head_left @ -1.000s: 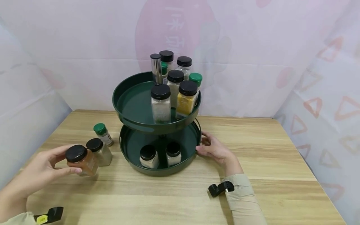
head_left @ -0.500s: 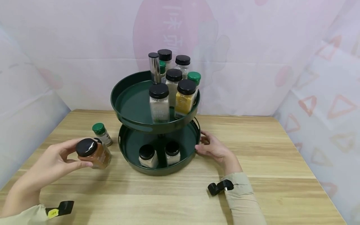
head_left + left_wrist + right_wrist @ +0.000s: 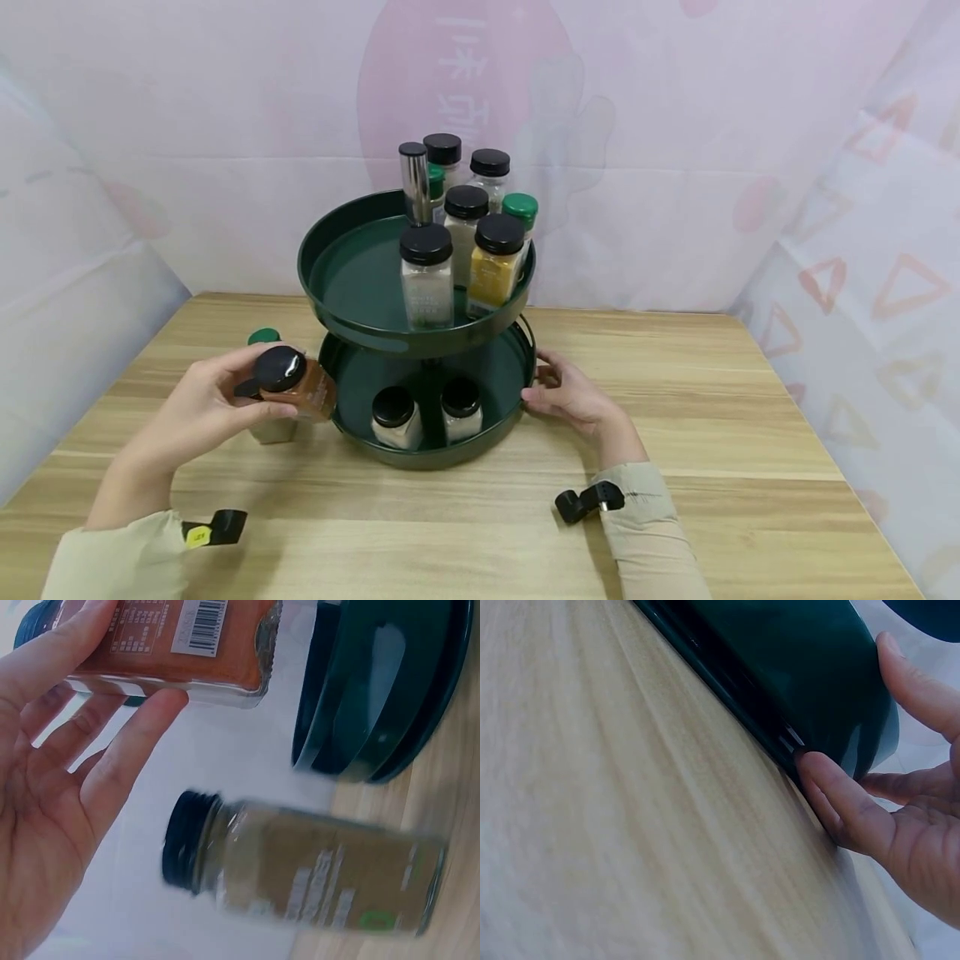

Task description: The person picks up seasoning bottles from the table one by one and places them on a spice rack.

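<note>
My left hand [image 3: 213, 400] grips a spice jar of orange-brown powder [image 3: 311, 392] with a black lid, tilted and off the table, by the left side of the green two-tier rack [image 3: 450, 457]. Its barcode label shows in the left wrist view. Behind that hand, a black-lidded jar of greyish-brown powder [image 3: 322, 870] stands on the table, partly hidden in the head view. A green-capped shaker [image 3: 264, 336] is mostly covered behind the held jar. My right hand [image 3: 573, 400] holds the right edge of the lower tier, thumb and fingers on its wall [image 3: 810, 682].
Several black- and green-capped jars, including a yellow one [image 3: 492, 275], crowd the right half of the upper tier [image 3: 352, 267] around a metal post [image 3: 416, 187]. Two black-lidded jars [image 3: 397, 425] stand in the lower tier. A printed cloth [image 3: 660, 233] backs the wooden table [image 3: 712, 500].
My left hand has carried the orange-brown jar rightward and upward from beside the greyish-brown jar to the rack's left side, covering the standing jars more. The right hand stays put.
</note>
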The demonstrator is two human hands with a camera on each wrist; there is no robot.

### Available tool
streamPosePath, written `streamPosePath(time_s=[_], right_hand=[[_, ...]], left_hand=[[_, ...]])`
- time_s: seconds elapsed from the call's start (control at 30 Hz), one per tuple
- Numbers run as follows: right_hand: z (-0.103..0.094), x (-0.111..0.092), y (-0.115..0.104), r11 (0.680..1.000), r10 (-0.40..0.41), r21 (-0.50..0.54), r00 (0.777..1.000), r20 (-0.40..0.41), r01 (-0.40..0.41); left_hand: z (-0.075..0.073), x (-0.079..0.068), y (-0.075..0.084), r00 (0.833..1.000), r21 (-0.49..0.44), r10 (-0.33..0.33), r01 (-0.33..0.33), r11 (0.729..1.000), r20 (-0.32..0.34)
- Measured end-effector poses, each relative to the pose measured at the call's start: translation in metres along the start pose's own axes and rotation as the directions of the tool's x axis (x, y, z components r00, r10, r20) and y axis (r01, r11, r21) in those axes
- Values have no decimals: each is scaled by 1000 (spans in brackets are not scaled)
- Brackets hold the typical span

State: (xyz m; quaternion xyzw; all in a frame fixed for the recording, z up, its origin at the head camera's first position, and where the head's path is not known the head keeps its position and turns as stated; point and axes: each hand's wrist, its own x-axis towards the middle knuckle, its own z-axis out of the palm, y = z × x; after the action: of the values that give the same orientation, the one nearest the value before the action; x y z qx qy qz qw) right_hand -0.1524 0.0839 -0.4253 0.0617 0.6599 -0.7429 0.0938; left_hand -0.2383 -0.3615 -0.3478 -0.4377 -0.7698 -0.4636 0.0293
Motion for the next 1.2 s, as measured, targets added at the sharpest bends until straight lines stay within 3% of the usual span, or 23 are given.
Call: streamPosePath(time_s=[0.27, 0.5, 0.83, 1.2], right_hand=[[-1, 1, 1, 1000, -14, -18, 999, 29, 15], [-1, -1, 0, 1000, -23, -21, 999, 27, 23], [0, -2, -1, 999, -22, -30, 999, 24, 23], [-1, -1, 0, 999, -19, -39, 999, 28, 20]], left_hand=[[16, 14, -9, 1000, 13, 25, -26, 1000, 12], [30, 23, -16, 999, -48, -17, 19, 999, 42], [40, 28, -19, 993, -36, -68, 72, 997, 100], [51, 30, -24, 963, -42, -171, 184, 982, 207]])
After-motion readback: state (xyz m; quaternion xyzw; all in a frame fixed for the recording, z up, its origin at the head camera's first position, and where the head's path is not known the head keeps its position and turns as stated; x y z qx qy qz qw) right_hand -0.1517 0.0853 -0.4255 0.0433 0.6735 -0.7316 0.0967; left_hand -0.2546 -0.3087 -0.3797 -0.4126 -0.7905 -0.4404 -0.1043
